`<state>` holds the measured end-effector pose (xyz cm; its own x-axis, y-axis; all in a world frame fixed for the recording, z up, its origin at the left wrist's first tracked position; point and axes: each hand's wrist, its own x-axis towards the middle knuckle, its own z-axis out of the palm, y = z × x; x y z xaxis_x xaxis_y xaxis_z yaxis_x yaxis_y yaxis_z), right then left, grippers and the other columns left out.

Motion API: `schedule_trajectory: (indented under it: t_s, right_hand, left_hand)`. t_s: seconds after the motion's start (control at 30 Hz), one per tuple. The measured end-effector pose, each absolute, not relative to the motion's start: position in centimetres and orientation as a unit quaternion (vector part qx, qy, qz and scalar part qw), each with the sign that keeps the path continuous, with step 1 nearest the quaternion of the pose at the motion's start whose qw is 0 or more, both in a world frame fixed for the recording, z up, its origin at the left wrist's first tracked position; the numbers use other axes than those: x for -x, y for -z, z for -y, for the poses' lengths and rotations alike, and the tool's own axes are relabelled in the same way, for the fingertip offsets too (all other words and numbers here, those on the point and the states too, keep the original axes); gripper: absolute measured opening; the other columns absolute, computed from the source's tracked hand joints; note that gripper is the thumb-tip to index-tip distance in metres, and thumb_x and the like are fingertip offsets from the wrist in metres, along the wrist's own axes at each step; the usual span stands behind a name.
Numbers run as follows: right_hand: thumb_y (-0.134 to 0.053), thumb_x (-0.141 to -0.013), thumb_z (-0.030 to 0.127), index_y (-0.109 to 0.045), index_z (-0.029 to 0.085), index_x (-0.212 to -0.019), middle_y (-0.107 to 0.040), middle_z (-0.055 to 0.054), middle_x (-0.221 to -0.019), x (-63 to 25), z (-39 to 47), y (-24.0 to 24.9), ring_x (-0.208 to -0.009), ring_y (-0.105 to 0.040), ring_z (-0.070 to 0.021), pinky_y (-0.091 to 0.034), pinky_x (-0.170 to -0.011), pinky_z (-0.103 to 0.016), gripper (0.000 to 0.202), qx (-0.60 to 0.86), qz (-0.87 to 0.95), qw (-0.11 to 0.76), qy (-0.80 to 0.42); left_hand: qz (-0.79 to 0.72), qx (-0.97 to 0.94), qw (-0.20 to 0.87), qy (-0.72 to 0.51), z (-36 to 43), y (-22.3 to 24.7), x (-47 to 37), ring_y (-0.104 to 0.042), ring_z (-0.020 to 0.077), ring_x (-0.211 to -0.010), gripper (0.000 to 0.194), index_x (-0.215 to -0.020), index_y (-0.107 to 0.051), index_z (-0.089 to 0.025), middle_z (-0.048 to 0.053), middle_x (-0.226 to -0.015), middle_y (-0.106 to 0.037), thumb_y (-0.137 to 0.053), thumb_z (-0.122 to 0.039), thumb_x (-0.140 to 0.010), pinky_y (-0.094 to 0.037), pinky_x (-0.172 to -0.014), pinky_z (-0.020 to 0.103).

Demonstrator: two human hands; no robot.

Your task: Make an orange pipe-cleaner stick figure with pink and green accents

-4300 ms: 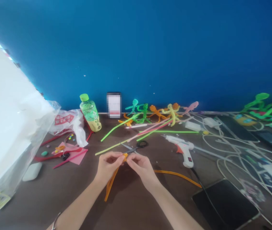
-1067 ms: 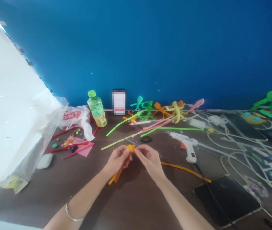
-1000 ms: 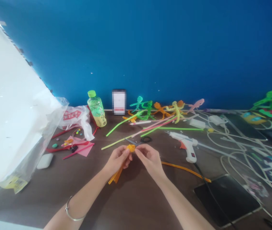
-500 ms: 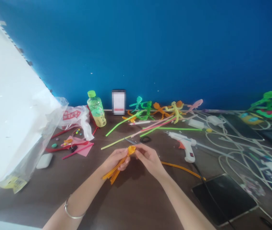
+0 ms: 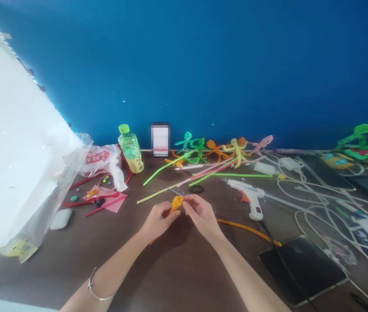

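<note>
An orange pipe-cleaner piece (image 5: 177,202) with a rounded, coiled head is between my hands above the dark table. My left hand (image 5: 159,222) is wrapped round its lower part, and its strands are mostly hidden, with an orange end showing beneath the hand. My right hand (image 5: 201,216) pinches the right side of the coiled head with thumb and fingertips. A loose orange pipe cleaner (image 5: 247,226) lies on the table to the right of my right hand.
A white glue gun (image 5: 250,197) and a black tablet (image 5: 302,268) lie at the right, among cables. Colourful pipe-cleaner figures (image 5: 216,150) and a green-capped bottle (image 5: 131,149) stand at the back. A plastic bag (image 5: 101,160) sits at the left.
My left hand has turned over, back upward, and now covers the strands that showed below it. The coiled head is slightly tilted; my right hand stays almost in place.
</note>
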<state>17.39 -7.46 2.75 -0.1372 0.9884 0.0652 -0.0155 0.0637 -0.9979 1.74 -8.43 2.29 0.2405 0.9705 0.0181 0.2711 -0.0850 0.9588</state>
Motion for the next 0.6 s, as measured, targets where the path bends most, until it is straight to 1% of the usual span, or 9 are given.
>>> schedule_trajectory:
  t_s: [0.03,0.1,0.2,0.27,0.33,0.47,0.6]
  right_hand:
    - [-0.06,-0.073,0.038,-0.058,0.018,-0.084,-0.063,-0.004,-0.078,-17.37,7.48,-2.68,-0.066,-0.059,-0.0147,-0.048,-0.057,-0.026,0.023,0.449,0.549,0.482,-0.515]
    - [-0.06,-0.073,0.038,-0.058,0.018,-0.085,-0.063,-0.005,-0.079,-17.33,7.53,-2.57,-0.066,-0.059,-0.015,-0.048,-0.057,-0.026,0.023,0.456,0.554,0.48,-0.504]
    - [-0.059,-0.075,0.037,-0.057,0.018,-0.086,-0.063,-0.005,-0.081,-17.27,7.61,-2.43,-0.066,-0.059,-0.0151,-0.049,-0.058,-0.026,0.023,0.467,0.561,0.483,-0.484]
    - [-0.058,-0.075,0.036,-0.056,0.018,-0.088,-0.063,-0.006,-0.082,-17.3,7.68,-2.37,-0.067,-0.059,-0.0152,-0.049,-0.06,-0.027,0.022,0.471,0.567,0.488,-0.468]
    - [-0.059,-0.075,0.035,-0.056,0.018,-0.088,-0.063,-0.006,-0.082,-17.4,7.76,-2.36,-0.069,-0.06,-0.0159,-0.05,-0.063,-0.028,0.022,0.473,0.579,0.492,-0.447]
    - [-0.059,-0.075,0.035,-0.057,0.018,-0.085,-0.063,-0.005,-0.081,-17.7,7.88,-2.51,-0.072,-0.06,-0.0167,-0.05,-0.068,-0.03,0.02,0.474,0.607,0.488,-0.411]
    - [-0.058,-0.075,0.036,-0.06,0.017,-0.081,-0.064,-0.006,-0.079,-17.91,7.81,-2.82,-0.071,-0.059,-0.0174,-0.05,-0.068,-0.031,0.02,0.479,0.615,0.491,-0.39]
  left_hand:
    - [-0.493,-0.654,0.433,-0.377,8.46,-2.33,-1.74,-0.038,0.0098,-0.055,0.031,-0.062,-0.055,-0.014,-0.001,-0.058,-0.045,-0.052,-0.042,-0.076,-0.027,-0.052,0.022]
    - [-0.499,-0.666,0.401,-0.383,8.52,-2.31,-1.76,-0.038,0.0106,-0.055,0.034,-0.058,-0.052,-0.015,0.0,-0.058,-0.044,-0.047,-0.04,-0.08,-0.027,-0.053,0.023]
    - [-0.508,-0.648,0.419,-0.384,8.58,-2.08,-1.81,-0.037,0.0112,-0.053,0.035,-0.061,-0.054,-0.016,0.0,-0.056,-0.044,-0.043,-0.043,-0.081,-0.027,-0.052,0.023]
    - [-0.509,-0.611,0.472,-0.381,8.56,-1.84,-1.88,-0.037,0.0105,-0.05,0.038,-0.07,-0.056,-0.015,-0.002,-0.054,-0.042,-0.042,-0.049,-0.08,-0.026,-0.048,0.022]
    - [-0.497,-0.557,0.546,-0.38,8.48,-1.62,-1.96,-0.032,0.0082,-0.044,0.043,-0.076,-0.055,-0.014,-0.004,-0.049,-0.036,-0.04,-0.054,-0.079,-0.023,-0.043,0.021]
    - [-0.44,-0.463,0.666,-0.386,8.22,-1.6,-2.0,-0.019,0.0035,-0.036,0.046,-0.075,-0.05,-0.014,-0.01,-0.046,-0.023,-0.044,-0.06,-0.074,-0.013,-0.036,0.018]
    - [-0.385,-0.421,0.732,-0.372,8.07,-1.92,-1.66,-0.013,0.0015,-0.035,0.044,-0.072,-0.048,-0.014,-0.011,-0.047,-0.018,-0.05,-0.059,-0.072,-0.01,-0.034,0.016]
